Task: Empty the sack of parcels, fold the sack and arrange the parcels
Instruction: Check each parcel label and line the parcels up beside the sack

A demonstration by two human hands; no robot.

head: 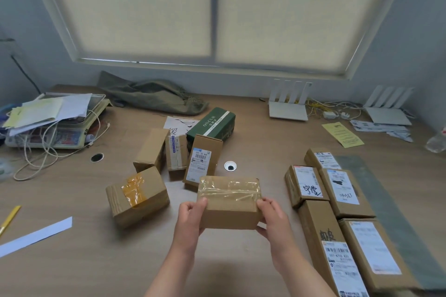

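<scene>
Head camera shows us gripping a taped parcel (229, 202) at 6 o'clock, our left hand (190, 218) and right hand (272, 219) curled round its ends, fingers (265, 230) mostly hidden beneath. Sack (154, 97) lies crumpled at 12 o'clock; labelled parcels (345, 191) at 4 o'clock run off-frame.

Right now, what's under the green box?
A white sheet with black print pokes out from beneath the green box, toward the brown boxes. How far it runs underneath, and whether anything else lies there, can't be seen: the box covers it.
</scene>
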